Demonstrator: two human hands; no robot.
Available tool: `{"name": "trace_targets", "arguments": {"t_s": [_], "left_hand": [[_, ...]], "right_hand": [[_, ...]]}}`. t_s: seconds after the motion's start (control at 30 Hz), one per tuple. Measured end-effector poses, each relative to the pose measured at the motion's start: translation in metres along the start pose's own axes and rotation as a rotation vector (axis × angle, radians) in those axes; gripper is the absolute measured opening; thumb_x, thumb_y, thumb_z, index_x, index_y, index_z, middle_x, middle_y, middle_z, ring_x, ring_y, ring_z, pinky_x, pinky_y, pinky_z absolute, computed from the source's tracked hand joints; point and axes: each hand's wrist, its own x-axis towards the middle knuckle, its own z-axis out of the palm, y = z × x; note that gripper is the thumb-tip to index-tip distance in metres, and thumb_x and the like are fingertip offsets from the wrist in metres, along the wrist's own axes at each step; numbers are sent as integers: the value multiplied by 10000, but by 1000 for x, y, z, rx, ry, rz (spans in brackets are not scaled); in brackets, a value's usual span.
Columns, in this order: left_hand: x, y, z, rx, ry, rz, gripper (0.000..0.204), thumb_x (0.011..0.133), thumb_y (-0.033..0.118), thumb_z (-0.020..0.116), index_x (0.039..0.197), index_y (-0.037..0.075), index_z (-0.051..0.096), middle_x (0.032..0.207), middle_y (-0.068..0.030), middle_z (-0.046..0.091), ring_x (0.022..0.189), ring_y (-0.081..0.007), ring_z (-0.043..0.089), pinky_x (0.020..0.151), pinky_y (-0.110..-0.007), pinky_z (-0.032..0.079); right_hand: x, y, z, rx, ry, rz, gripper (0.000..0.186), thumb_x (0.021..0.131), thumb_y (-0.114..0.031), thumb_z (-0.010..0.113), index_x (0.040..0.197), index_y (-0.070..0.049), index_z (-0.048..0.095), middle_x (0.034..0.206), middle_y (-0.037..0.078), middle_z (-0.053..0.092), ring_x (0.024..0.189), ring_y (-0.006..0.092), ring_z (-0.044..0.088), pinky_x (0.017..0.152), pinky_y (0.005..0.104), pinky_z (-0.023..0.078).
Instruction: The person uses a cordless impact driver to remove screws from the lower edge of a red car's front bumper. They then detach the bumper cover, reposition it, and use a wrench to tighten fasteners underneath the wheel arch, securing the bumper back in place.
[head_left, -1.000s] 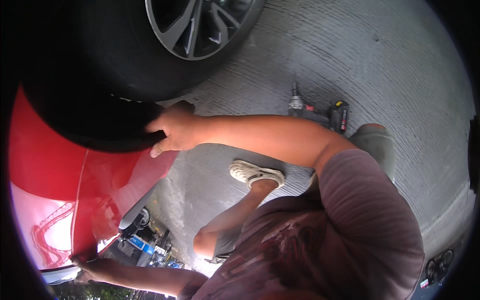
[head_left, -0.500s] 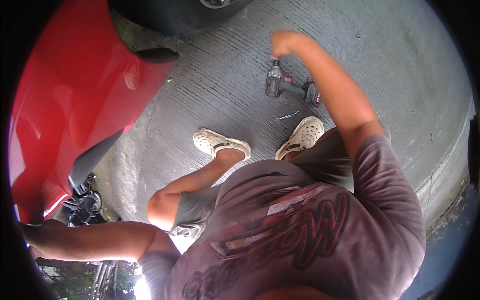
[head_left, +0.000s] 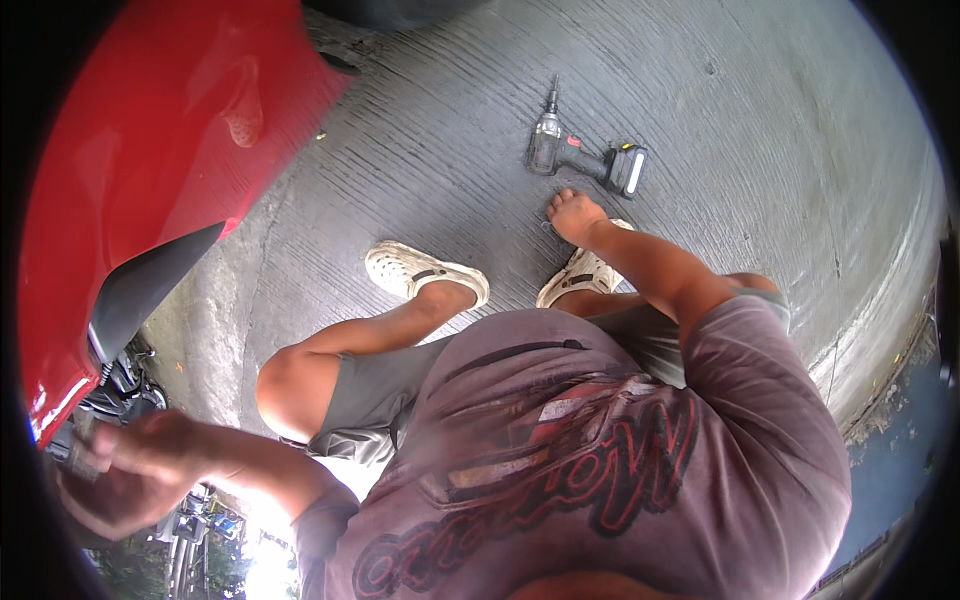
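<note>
- Down comes the right hand (head_left: pixel 575 212) since half a second ago: it was raised high over the concrete, and now it hangs low, just short of the cordless impact driver (head_left: pixel 585 158), while the view has swung a little so the tool sits more to the centre.
- Red car body (head_left: pixel 150 150) fills the far left, its dark lower trim curving toward the ground.
- Grooved concrete floor (head_left: pixel 780 150) spreads across the middle and right, and the driver lies flat on it.
- Driver's long axis runs left to right: the bit end points up and away at the left, the battery pack sits at the right, the handle between them.
- Right hand is near the tool, on its near side, fingers loosely curled and empty, not yet touching; the handle lies just beyond the fingertips, slightly to the right.
- Left hand (head_left: pixel 130 470) is well apart, low at the near left by the car, blurred; it seems closed around a small dark object (head_left: pixel 82 450), though I cannot tell what.
- Pale clogs (head_left: pixel 425 270) rest on the concrete between the person and the tool.
</note>
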Motion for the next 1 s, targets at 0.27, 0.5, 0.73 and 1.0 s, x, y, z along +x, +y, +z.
{"name": "trace_targets", "arguments": {"t_s": [0.27,0.5,0.73,1.0], "left_hand": [[-135,99,86,-14,-605,-500,484,931,81,859,1372,-37,697,1449,-234,628,1351,-382,625,1191,-500,475],[-174,100,124,-316,-892,-716,498,887,188,881,1344,42,747,1442,-223,666,1320,-403,648,1149,-506,497],[-190,97,141,-458,-1272,-828,581,912,205,871,1448,73,689,1522,-259,635,1438,-442,580,1203,-487,477],[-227,142,130,-722,-1686,-1003,743,920,376,851,1537,34,618,1558,-270,612,1472,-452,551,1227,-494,461]], "right_hand": [[-13,18,29,10,121,30,198,1005,-199,595,1140,-96,697,1087,83,743,1173,294,673,952,424,547],[-9,9,9,119,-14,110,200,991,-163,601,1151,-59,663,1206,160,689,1209,330,656,968,465,601],[12,43,-66,326,159,696,403,942,-110,645,1336,-33,672,1338,164,648,1309,369,604,1011,478,601],[-11,54,-80,425,-112,711,320,932,-196,679,1202,-63,788,1226,206,792,1178,392,748,1022,515,592]]}}
